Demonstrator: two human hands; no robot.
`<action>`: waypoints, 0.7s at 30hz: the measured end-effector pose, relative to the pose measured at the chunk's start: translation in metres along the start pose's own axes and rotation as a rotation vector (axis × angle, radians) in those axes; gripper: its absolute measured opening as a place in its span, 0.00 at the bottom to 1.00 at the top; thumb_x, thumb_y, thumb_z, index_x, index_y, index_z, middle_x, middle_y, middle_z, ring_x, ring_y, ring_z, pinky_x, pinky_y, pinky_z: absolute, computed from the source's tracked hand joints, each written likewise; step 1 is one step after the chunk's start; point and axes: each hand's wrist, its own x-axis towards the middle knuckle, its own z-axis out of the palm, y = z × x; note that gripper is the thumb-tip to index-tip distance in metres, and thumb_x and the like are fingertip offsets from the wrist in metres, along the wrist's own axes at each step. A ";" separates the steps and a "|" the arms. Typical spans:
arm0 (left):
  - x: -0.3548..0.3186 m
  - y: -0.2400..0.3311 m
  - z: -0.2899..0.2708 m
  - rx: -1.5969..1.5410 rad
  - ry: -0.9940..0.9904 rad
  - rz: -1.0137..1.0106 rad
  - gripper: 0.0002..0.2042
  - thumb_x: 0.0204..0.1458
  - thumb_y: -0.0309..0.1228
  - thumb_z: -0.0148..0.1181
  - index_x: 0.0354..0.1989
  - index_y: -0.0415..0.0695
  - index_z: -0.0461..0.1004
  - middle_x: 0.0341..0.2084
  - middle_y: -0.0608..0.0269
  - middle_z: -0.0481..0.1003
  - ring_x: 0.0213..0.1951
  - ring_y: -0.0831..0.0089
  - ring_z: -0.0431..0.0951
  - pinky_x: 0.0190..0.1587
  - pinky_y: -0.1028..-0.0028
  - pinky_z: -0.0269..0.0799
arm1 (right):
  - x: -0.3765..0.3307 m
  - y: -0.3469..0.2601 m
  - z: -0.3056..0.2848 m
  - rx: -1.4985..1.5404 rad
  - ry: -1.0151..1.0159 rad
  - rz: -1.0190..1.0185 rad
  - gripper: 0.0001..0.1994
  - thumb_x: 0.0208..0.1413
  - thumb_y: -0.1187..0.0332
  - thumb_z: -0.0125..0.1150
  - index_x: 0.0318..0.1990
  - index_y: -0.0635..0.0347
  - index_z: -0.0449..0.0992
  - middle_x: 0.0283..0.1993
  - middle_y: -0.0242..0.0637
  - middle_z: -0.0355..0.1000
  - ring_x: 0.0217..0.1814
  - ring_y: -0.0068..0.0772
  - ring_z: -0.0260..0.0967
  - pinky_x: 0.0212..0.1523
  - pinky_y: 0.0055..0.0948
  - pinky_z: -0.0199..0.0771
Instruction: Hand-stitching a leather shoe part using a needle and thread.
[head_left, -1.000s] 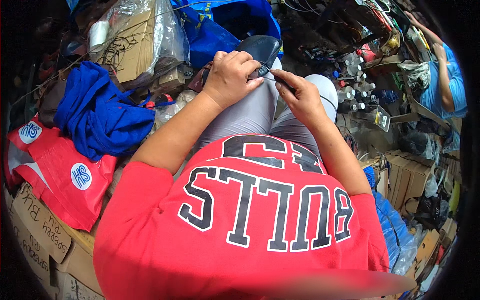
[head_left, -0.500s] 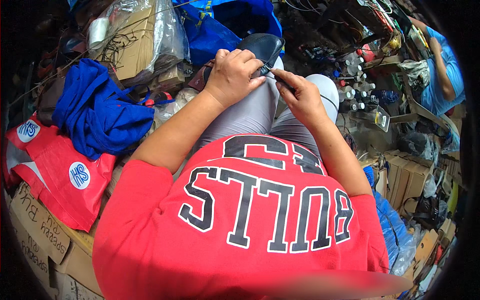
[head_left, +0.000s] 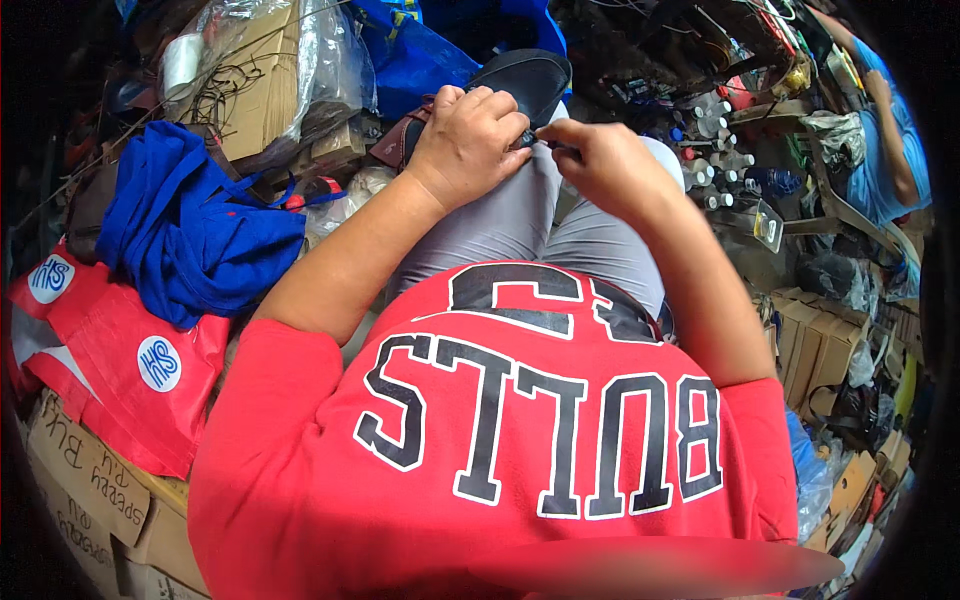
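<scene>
A black shoe (head_left: 530,85) rests on my left knee, its rounded toe pointing away from me. My left hand (head_left: 468,140) is closed over its near side, with the fingers curled at the edge by the sole. Close to that edge, on the right, my right hand (head_left: 598,165) is closed with the knuckles up. Between its thumb and fingers sits a slim dark tool (head_left: 566,150), mostly hidden by the hand, its tip near the shoe. A maroon piece (head_left: 392,150), perhaps part of another shoe, shows beside my left hand.
On the left are blue cloth (head_left: 200,230), a red bag (head_left: 130,350) and cardboard boxes (head_left: 85,470). A blue bag (head_left: 400,60) stands ahead. Small bottles (head_left: 715,165) stand right of my knees. A person in a blue shirt (head_left: 880,150) is at the far right.
My right hand has rolled over so its knuckles face up, and its forearm has swung outward to the right. The shoe has tipped slightly under my left hand, which still grips it.
</scene>
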 end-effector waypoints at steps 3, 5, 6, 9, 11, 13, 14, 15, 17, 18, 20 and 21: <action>0.002 -0.001 -0.003 0.023 -0.065 0.046 0.13 0.38 0.37 0.67 0.33 0.49 0.75 0.31 0.70 0.71 0.38 0.71 0.71 0.42 0.68 0.57 | 0.025 -0.014 -0.022 -0.174 -0.280 0.044 0.14 0.47 0.69 0.54 0.43 0.51 0.78 0.36 0.46 0.76 0.40 0.47 0.74 0.43 0.39 0.73; 0.003 -0.001 -0.004 0.029 -0.070 0.078 0.13 0.38 0.37 0.67 0.33 0.49 0.75 0.31 0.70 0.71 0.38 0.71 0.71 0.42 0.68 0.57 | 0.041 -0.022 -0.031 -0.257 -0.405 -0.001 0.15 0.44 0.70 0.57 0.42 0.52 0.79 0.37 0.45 0.76 0.41 0.46 0.74 0.44 0.37 0.73; 0.004 -0.001 -0.005 0.040 -0.068 0.108 0.13 0.38 0.37 0.67 0.33 0.49 0.75 0.31 0.69 0.71 0.38 0.71 0.71 0.43 0.68 0.57 | 0.048 -0.028 -0.036 -0.310 -0.476 0.004 0.14 0.45 0.70 0.57 0.42 0.52 0.79 0.38 0.44 0.76 0.42 0.46 0.74 0.44 0.37 0.73; 0.004 -0.006 -0.003 0.044 -0.049 0.116 0.12 0.38 0.37 0.67 0.32 0.49 0.76 0.31 0.69 0.71 0.38 0.70 0.71 0.42 0.68 0.58 | 0.050 -0.019 -0.028 -0.277 -0.426 -0.021 0.15 0.47 0.70 0.54 0.43 0.50 0.78 0.38 0.43 0.76 0.41 0.46 0.74 0.42 0.38 0.73; -0.001 -0.014 0.002 0.008 -0.003 0.082 0.12 0.38 0.37 0.67 0.31 0.49 0.76 0.31 0.69 0.72 0.37 0.70 0.71 0.41 0.68 0.58 | 0.035 -0.016 -0.022 -0.228 -0.299 -0.054 0.14 0.50 0.69 0.52 0.45 0.47 0.76 0.38 0.44 0.76 0.41 0.47 0.74 0.42 0.42 0.73; -0.003 -0.015 0.001 -0.036 0.037 0.033 0.10 0.39 0.38 0.67 0.29 0.49 0.76 0.31 0.69 0.73 0.36 0.70 0.72 0.40 0.68 0.59 | 0.016 -0.009 -0.007 -0.179 -0.176 -0.047 0.13 0.54 0.66 0.53 0.47 0.49 0.74 0.35 0.47 0.76 0.40 0.48 0.74 0.41 0.42 0.73; -0.002 -0.014 0.001 -0.040 0.039 0.035 0.10 0.39 0.38 0.67 0.29 0.49 0.76 0.31 0.69 0.73 0.36 0.70 0.72 0.40 0.68 0.59 | 0.005 -0.005 -0.004 -0.141 -0.107 -0.062 0.12 0.55 0.65 0.53 0.47 0.50 0.73 0.35 0.48 0.75 0.40 0.49 0.74 0.41 0.42 0.73; -0.002 -0.013 0.000 -0.056 0.038 0.033 0.10 0.39 0.37 0.67 0.30 0.49 0.77 0.31 0.69 0.73 0.36 0.70 0.72 0.40 0.68 0.59 | -0.005 -0.006 -0.003 -0.123 -0.024 -0.078 0.12 0.55 0.66 0.52 0.47 0.53 0.74 0.35 0.49 0.75 0.40 0.51 0.73 0.41 0.43 0.72; -0.001 -0.011 0.001 -0.076 0.035 0.029 0.10 0.39 0.37 0.67 0.30 0.49 0.77 0.31 0.69 0.73 0.36 0.70 0.72 0.40 0.68 0.59 | -0.017 -0.004 -0.011 -0.008 -0.036 -0.042 0.13 0.56 0.66 0.52 0.48 0.54 0.74 0.35 0.49 0.75 0.39 0.51 0.73 0.40 0.42 0.72; 0.000 -0.011 0.003 -0.069 0.035 0.015 0.10 0.40 0.37 0.67 0.30 0.49 0.77 0.31 0.69 0.73 0.36 0.70 0.71 0.40 0.68 0.59 | -0.023 -0.004 -0.015 0.114 -0.046 -0.011 0.13 0.56 0.67 0.52 0.48 0.55 0.74 0.35 0.49 0.75 0.38 0.50 0.73 0.40 0.41 0.71; -0.002 -0.015 0.002 -0.048 0.030 -0.022 0.10 0.40 0.37 0.67 0.31 0.49 0.77 0.31 0.70 0.73 0.35 0.70 0.71 0.40 0.68 0.59 | -0.030 -0.019 -0.048 0.460 -0.219 0.314 0.16 0.57 0.67 0.54 0.52 0.58 0.73 0.36 0.41 0.77 0.37 0.26 0.72 0.41 0.27 0.70; 0.001 -0.013 0.001 -0.048 0.014 -0.022 0.10 0.40 0.37 0.67 0.31 0.49 0.77 0.31 0.69 0.73 0.36 0.70 0.72 0.40 0.68 0.59 | -0.036 -0.018 -0.054 0.461 -0.195 0.338 0.16 0.57 0.67 0.55 0.52 0.59 0.73 0.36 0.39 0.76 0.36 0.22 0.69 0.39 0.25 0.69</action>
